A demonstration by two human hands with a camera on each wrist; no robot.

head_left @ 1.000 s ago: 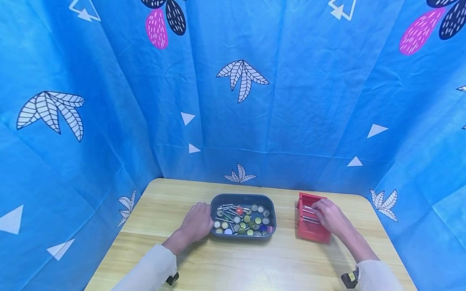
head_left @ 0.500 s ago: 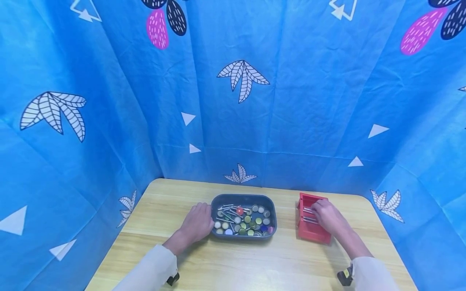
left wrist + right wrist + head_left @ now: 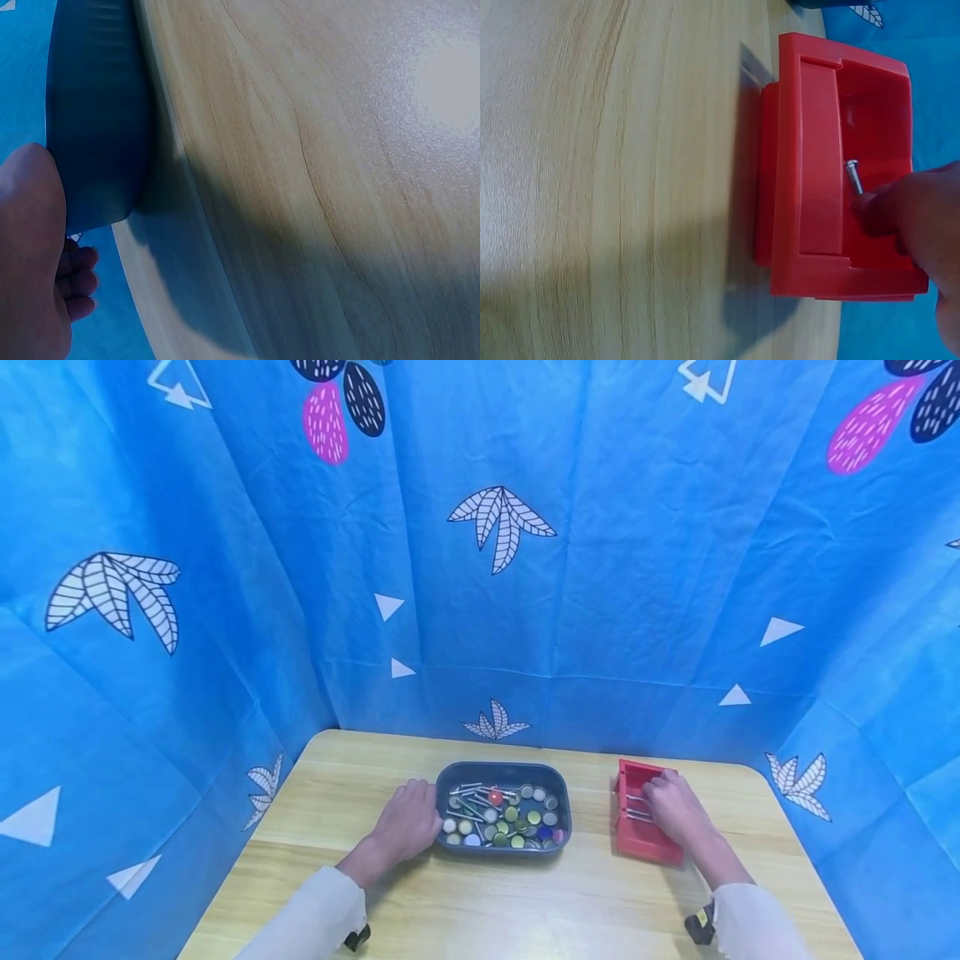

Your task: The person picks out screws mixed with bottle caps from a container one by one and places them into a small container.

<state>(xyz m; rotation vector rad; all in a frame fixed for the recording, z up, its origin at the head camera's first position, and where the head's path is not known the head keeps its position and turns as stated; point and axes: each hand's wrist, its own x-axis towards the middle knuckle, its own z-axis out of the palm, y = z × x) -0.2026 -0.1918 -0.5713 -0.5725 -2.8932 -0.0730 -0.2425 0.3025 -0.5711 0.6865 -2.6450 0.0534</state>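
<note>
My left hand [image 3: 408, 822] grips the left end of a dark grey tray [image 3: 566, 810], its thumb against the tray's outer wall [image 3: 101, 112] in the left wrist view. Inside the tray lie a heap of silvery screws [image 3: 467, 802], many bottle caps [image 3: 512, 814] and one orange-red round piece [image 3: 495, 797]. Over at the right, my right hand [image 3: 672, 806] reaches down into a red plastic bin [image 3: 648, 845]. Its thumb and finger pinch a silvery screw [image 3: 853, 176] low inside the bin; the other fingers are mostly hidden. Another screw [image 3: 639, 817] shows beside the hand in the head view.
Tray and bin stand apart on a light wooden table [image 3: 510, 902], near its back edge. A blue patterned curtain [image 3: 637, 568] hangs behind and on both sides. Bare wood [image 3: 588, 802] lies between the two containers.
My right hand stays in the bin while its wrist and sleeve shift a little leftward; the screw at its fingers sits slightly lower. The left hand and the tray hold still.
</note>
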